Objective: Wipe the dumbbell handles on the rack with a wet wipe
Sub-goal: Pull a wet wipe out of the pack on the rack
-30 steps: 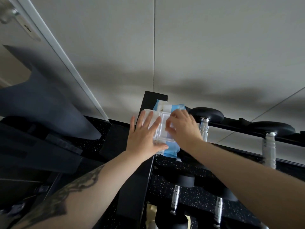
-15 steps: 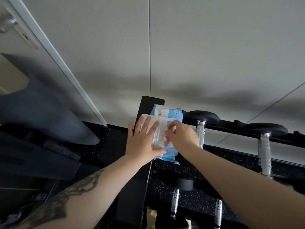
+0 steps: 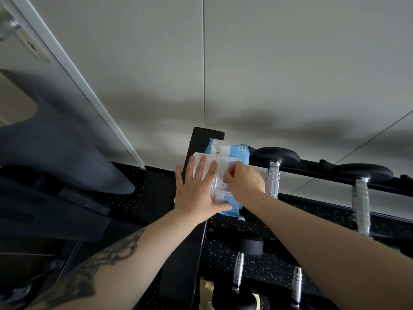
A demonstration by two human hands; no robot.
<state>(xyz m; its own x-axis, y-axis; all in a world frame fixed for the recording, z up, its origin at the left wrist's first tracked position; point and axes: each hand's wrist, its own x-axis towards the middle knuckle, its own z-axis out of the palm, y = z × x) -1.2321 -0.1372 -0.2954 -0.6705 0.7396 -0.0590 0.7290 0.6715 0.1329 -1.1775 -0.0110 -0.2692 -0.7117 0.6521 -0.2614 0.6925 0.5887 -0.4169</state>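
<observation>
A blue and white wet wipe pack [image 3: 237,152] lies on top of the black dumbbell rack [image 3: 202,139], at its left end. Its clear plastic lid is flipped open to the left. My left hand [image 3: 196,193] lies flat on the open lid and the pack's left side, fingers spread. My right hand [image 3: 243,182] pinches with its fingertips at the pack's opening; I cannot make out a wipe between them. Right of the pack stand dumbbells with chrome ribbed handles [image 3: 273,180] [image 3: 359,204] and black heads. Lower dumbbell handles [image 3: 238,269] show below.
A white panelled wall [image 3: 245,63] rises behind the rack. A door with a metal handle [image 3: 9,25] is at the upper left. A dark blue-grey padded machine part [image 3: 55,148] stands left of the rack. The floor is black speckled rubber [image 3: 223,253].
The view has shifted slightly, so the pack and rack sit a little lower in the frame. My right hand's fingers have curled tighter over the pack's opening. My left hand stays flat on the lid.
</observation>
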